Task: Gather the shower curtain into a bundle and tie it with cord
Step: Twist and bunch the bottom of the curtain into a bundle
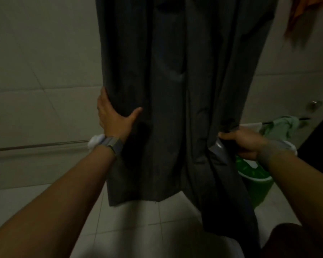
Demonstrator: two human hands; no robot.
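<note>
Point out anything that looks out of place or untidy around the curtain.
Nothing looks damaged or spilled. The dark shower curtain hangs in loose folds, held by the left hand and right hand. A green cloth is draped unevenly over a rail behind a green bucket. No cord is visible.

Dim, greenish cast; soft blur throughout; wide-angle bending at edges

Dark grey shower curtain, centre frame: matt woven cloth w/ soft folds. Green bucket, lower right: glossy plastic. Pale floor tiles: smooth, slight sheen.
</note>
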